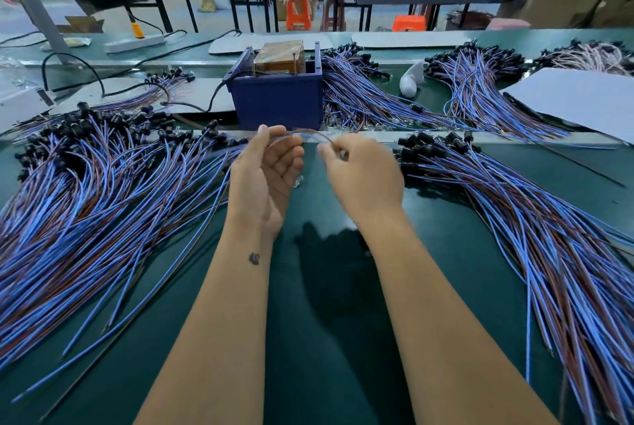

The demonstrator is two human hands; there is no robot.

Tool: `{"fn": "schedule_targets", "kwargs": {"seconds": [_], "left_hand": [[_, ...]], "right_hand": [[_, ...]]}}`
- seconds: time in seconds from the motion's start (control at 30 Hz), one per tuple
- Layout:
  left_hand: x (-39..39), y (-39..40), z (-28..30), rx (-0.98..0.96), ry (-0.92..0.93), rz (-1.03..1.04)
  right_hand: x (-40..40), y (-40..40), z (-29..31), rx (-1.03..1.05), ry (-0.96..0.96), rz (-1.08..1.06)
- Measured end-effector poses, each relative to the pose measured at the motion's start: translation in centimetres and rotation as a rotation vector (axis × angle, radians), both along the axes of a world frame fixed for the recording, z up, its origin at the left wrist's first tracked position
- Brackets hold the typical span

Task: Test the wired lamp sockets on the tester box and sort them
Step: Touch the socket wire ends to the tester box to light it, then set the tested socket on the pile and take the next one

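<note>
A blue tester box [277, 99] with a brown block inside stands at the middle of the green table [326, 287]. Just in front of it, my left hand [266, 177] and my right hand [363, 174] hold one thin blue-and-brown wire pair [308, 133] between them. The left hand pinches the wire at its thumb and fingertips, palm turned up. Curled fingers of the right hand pinch the wire's other part; the socket end is hidden there. A big pile of wired sockets [85, 191] lies to the left, another pile [535, 219] to the right.
More wired socket bundles [370, 95] lie behind the box on the right, with a white plastic piece [411, 79] and a grey sheet [576, 99]. A power strip [134, 44] and black cables lie at the back left. Orange stools stand beyond the table.
</note>
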State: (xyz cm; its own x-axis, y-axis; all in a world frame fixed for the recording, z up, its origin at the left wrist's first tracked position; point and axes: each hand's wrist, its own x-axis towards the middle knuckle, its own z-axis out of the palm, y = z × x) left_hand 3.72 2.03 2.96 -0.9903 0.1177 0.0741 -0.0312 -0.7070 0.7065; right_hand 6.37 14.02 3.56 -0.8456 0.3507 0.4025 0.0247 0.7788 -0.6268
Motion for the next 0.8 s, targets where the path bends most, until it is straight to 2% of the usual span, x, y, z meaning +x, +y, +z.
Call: {"fn": "schedule_targets", "kwargs": {"seconds": [0.07,0.13,0.37,0.47,0.5,0.6,0.67,0.8], "left_hand": [[0.4,0.3,0.1,0.014,0.031,-0.065],[0.8,0.8,0.0,-0.059,0.092,-0.102],[3.4,3.8,-0.7,-0.609,0.411,-0.095],[4.6,5.0,-1.5,-0.878,0.648,-0.107],[5.0,5.4,-1.8,-0.975,0.751,-0.133],[5.4,6.2,-2.5,-1.219,1.026,-0.257],[5.6,6.6,-2.6,-1.288,1.021,-0.28],[5.1,6.1,-2.7,-1.328,0.905,-0.124]], "right_hand": [[0.3,0.5,0.9,-0.045,0.131,-0.081],[0.7,1.3,1.6,-0.115,0.212,-0.102],[3.1,6.2,3.4,-0.624,0.282,0.121],[4.5,8.3,3.7,-0.904,0.26,0.149],[4.9,9.1,3.8,-0.927,0.255,0.123],[5.4,11.4,4.0,-0.737,0.184,-0.01],[5.6,12.8,4.2,-0.552,0.084,-0.089],[6.1,14.4,4.5,-0.242,-0.107,-0.231]]}}
